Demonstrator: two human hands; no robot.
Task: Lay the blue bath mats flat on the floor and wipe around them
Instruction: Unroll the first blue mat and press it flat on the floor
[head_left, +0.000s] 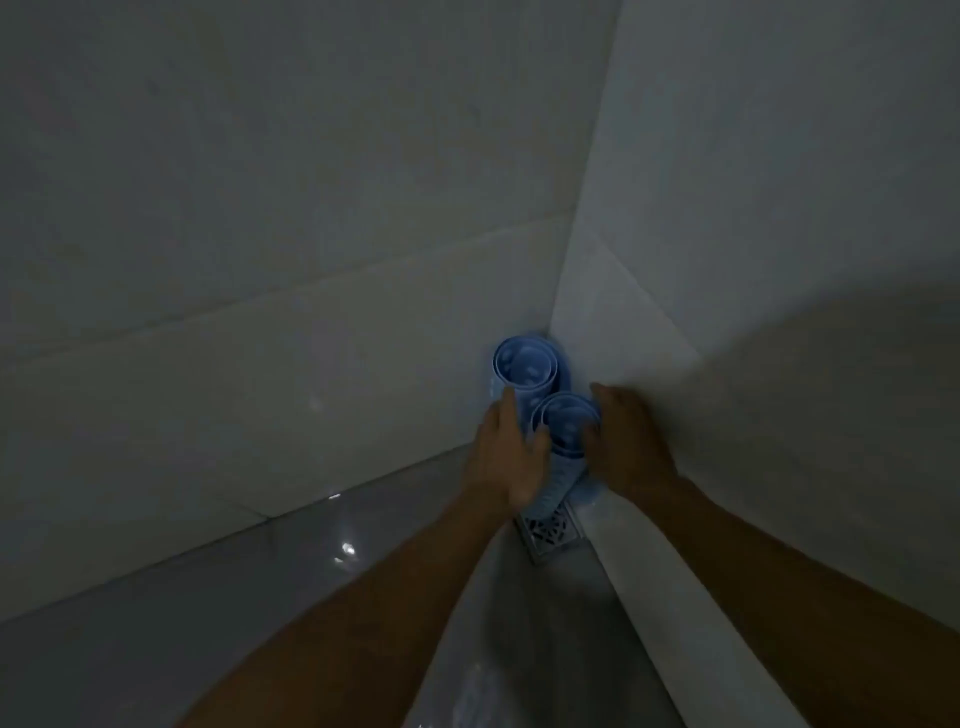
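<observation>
Head camera, looking down into a dim corner where two pale tiled walls meet a glossy grey tiled floor. Standing upright in that corner are two rolled blue bath mats, each a tube with its long axis vertical and its open end pointing up toward the camera. The farther rolled blue mat sits right in the corner against both walls; its spiral of layers and pale patches inside show at the top. The nearer rolled blue mat stands just in front of it, touching it, narrower at the mouth. Two bare forearms reach in from the bottom of the frame. The left hand has its fingers wrapped around the left side of the nearer roll, with fingertips reaching the farther roll. The right hand curls around the right side of the same roll, close to the right wall. At the foot of the rolls, a square metal floor drain grate with a patterned cut-out lies on the floor. No writing is readable; the picture is dark and soft.
</observation>
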